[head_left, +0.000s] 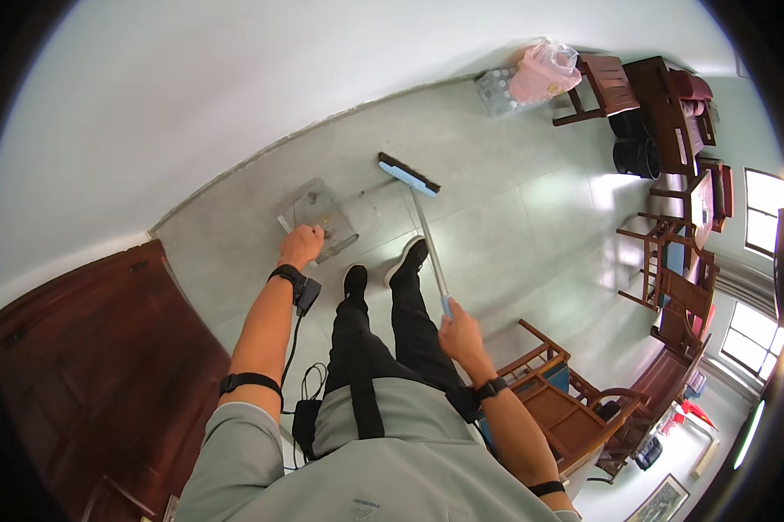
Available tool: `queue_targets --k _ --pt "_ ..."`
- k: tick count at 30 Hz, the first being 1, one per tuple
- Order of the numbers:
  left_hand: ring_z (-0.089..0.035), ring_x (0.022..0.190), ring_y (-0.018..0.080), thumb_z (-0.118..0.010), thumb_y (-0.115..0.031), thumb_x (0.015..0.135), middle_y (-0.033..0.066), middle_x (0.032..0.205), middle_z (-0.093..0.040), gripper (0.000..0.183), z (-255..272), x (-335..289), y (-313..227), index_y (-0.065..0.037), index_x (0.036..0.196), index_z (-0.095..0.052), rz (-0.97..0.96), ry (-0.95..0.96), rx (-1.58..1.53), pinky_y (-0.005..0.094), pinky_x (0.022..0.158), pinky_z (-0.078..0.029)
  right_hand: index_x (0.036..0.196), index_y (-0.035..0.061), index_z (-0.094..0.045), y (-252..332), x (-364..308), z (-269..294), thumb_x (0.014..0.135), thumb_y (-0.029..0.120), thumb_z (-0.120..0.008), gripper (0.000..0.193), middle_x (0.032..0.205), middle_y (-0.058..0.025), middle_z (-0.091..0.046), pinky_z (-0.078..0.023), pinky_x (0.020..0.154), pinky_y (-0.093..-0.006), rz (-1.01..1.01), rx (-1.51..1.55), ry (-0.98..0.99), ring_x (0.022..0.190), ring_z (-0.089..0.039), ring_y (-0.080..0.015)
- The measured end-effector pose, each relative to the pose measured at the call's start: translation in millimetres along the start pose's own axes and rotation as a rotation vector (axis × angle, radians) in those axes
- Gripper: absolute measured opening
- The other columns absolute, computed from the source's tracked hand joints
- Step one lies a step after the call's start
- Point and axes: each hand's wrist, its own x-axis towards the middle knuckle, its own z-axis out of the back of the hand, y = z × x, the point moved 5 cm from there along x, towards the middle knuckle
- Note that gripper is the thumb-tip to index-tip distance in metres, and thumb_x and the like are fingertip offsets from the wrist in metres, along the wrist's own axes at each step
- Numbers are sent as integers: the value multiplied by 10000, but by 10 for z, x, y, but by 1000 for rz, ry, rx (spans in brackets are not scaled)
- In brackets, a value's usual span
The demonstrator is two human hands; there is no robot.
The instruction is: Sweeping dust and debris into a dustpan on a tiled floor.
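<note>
My right hand [461,333] is wrapped round the upper end of a broom [430,237] with a pale metal stick. The broom's light blue head with dark bristles [409,173] rests on the floor ahead of my feet. To the left, my left hand [301,246] is closed at the near side of a see-through grey dustpan [333,209], seemingly gripping its handle, which the hand mostly hides. Small bits of dirt show in the dustpan. A few dark specks [377,208] lie on the floor between it and the broom head.
A white wall [192,96] runs along the far left, meeting a dark brown wooden door [105,348]. A pink bag [544,74] sits on a clear package by the wall. Wooden chairs [607,83], a black bin [637,158] and more wooden furniture [566,409] line the right.
</note>
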Motion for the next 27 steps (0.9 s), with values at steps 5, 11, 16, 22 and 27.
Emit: queue_targets --k 5,11,16,22,27 --pt "-602 871 430 -363 -359 883 278 918 -623 504 -17 28 166 56 894 -649 22 3 -13 474 806 -479 1211 -28 -494 158 -235 -344 841 134 -471 405 1035 -317 -565 -435 866 -460 -36 93 162 982 -545 -456" --pt "-600 855 431 -373 -350 880 292 861 -617 503 41 100 381 75 845 -638 -5 -36 -6 476 783 -483 1228 2 -510 123 -667 41 854 156 -515 405 976 -236 -624 -478 765 -365 15 270 327 867 -621 -325" --pt "-594 827 438 -376 -357 880 280 845 -615 494 17 -19 488 58 827 -640 -16 44 -21 483 771 -478 1250 34 -507 23 -1049 392 888 147 -515 380 618 -5 -505 -417 506 -232 -139 482 393 574 -483 -57" --pt "-591 803 435 -373 -375 889 260 832 -619 501 -81 -376 686 40 822 -645 0 5 0 488 748 -474 1229 22 -503 -37 -724 350 868 146 -475 383 770 -245 -603 -470 637 -440 208 101 5 694 -620 -357" --pt "-591 786 428 -372 -373 889 249 826 -623 498 -161 -656 841 39 807 -640 79 31 -22 486 734 -473 1261 40 -442 -185 -232 46 864 154 -455 414 819 -273 -612 -462 691 -521 106 -143 45 770 -592 -440"
